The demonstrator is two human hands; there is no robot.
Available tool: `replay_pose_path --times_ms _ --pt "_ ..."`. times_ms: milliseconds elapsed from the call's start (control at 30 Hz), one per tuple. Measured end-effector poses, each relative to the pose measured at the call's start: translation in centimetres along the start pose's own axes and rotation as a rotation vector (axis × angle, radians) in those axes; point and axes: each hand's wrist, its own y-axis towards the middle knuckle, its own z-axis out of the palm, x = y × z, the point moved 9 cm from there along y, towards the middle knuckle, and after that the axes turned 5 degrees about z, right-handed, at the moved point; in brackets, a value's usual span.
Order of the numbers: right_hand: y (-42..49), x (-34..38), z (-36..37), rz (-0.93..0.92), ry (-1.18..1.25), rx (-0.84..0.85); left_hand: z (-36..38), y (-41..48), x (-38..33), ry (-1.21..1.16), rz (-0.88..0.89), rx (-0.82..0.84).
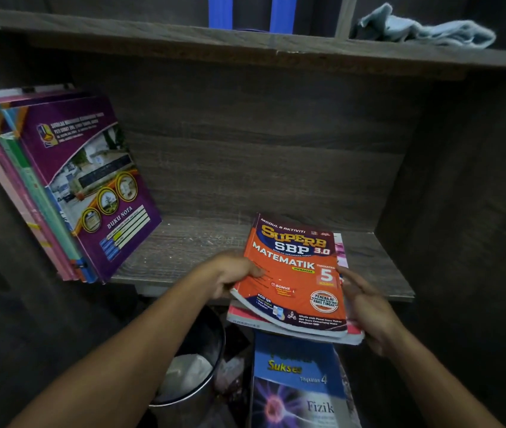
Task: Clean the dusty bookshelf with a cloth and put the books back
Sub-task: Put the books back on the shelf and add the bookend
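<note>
Now the L hand (233, 273) grips the left edge of the orange math book (295, 282), thumb on the cover, other fingers hidden under it. The R hand (366, 307) lies flat vs. the right side, fingers mostly straight. The book sits on a small pile (245, 319) at the front edge of the shelf (199, 242). Leaning books (60, 186) stand at the left. The blue cloth (424, 27) lies on the shelf above, at the right. A blue book (295, 381) & a bin (193, 412) are down below.

One orange book (295, 282) at 5 o'clock, one blue book (295, 375) below, roughly five leaning books (91, 186) at 9 o'clock, one cloth (424, 29), one bin (190, 393)
</note>
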Motion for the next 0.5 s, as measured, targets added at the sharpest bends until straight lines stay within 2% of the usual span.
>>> replay_pose_path --times_ms 267,500 --pt "-0.8 -0.8 0.0 0.032 0.032 0.01 1.9 -1.9 0.8 -0.502 -0.039 0.292" --pt "-0.6 -1.1 0.1 0.076 0.068 0.029 2.2 -2.6 -0.5 -0.551 0.057 0.32"
